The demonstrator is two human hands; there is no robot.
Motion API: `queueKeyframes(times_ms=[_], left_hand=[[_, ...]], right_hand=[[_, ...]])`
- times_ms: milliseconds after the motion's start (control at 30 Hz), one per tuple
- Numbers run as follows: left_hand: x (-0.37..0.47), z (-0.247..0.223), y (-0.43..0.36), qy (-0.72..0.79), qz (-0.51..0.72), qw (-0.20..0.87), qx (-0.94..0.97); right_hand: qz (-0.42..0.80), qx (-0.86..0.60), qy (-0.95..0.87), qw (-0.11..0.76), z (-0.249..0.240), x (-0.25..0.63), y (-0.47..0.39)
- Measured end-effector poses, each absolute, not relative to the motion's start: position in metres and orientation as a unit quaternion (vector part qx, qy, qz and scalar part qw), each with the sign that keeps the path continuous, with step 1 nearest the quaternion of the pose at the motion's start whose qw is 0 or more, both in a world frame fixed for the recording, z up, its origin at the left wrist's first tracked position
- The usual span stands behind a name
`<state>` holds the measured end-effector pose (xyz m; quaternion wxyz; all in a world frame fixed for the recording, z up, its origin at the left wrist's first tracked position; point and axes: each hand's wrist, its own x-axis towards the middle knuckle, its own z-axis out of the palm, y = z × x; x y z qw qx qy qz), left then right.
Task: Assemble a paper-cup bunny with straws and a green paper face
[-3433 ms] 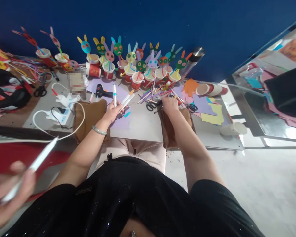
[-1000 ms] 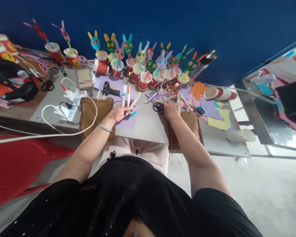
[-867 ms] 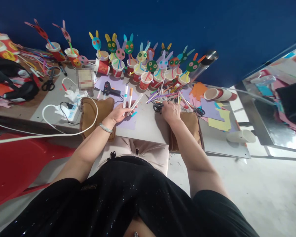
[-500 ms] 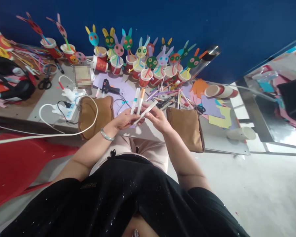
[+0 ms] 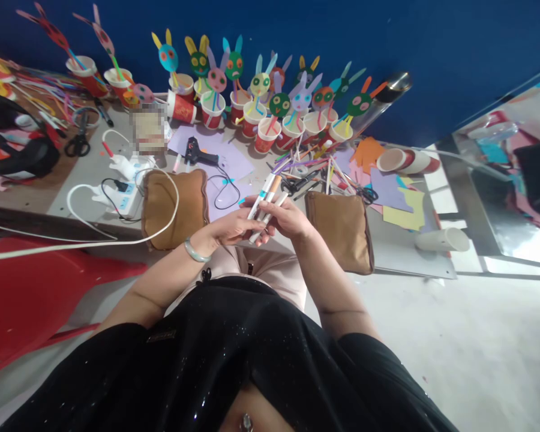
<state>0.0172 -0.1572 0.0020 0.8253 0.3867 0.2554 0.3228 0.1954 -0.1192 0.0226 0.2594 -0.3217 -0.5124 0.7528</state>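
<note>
Several slim white sticks (image 5: 261, 196), like pens or rolled tubes, sit side by side between both hands; one has a blue-green band and another an orange end. My left hand (image 5: 234, 227), with a pale bangle at its wrist, is closed round their lower part. The fingers of my right hand (image 5: 289, 217) press on the same bundle from the right, thumb on top. Between the hands, some fingertips overlap and are partly hidden. A black glue gun (image 5: 198, 153) lies on purple paper beyond my left hand.
Brown cushions (image 5: 175, 208) (image 5: 341, 231) flank the hands. Behind stand paper cups (image 5: 213, 110) with rabbit-faced figures. A power strip (image 5: 128, 198) and white cable are left. Scissors (image 5: 77, 144), coloured paper (image 5: 402, 211) and loose straws lie about; a red chair (image 5: 22, 294) is lower left.
The sticks, fanned apart before, are now nearly parallel and closer together. My right hand has moved its thumb onto them, and my left fingers reach further across. The view has shifted slightly.
</note>
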Motion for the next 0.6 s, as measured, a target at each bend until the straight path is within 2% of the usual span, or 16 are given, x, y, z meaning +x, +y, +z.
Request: queueKeyframes(times_ms=[133, 367, 600], left_hand=[[0.025, 0.000, -0.159, 0.304, 0.306, 0.809, 0.400], [0.040, 0.000, -0.162, 0.384, 0.362, 0.744, 0.409], [0.039, 0.015, -0.164, 0.404, 0.357, 0.729, 0.421]], right_hand=[[0.734, -0.298, -0.554, 0.256, 0.026, 0.195, -0.123], [0.714, -0.291, -0.588, 0.243, 0.029, 0.196, -0.131], [0.658, -0.302, -0.641, 0.254, 0.033, 0.199, -0.134]])
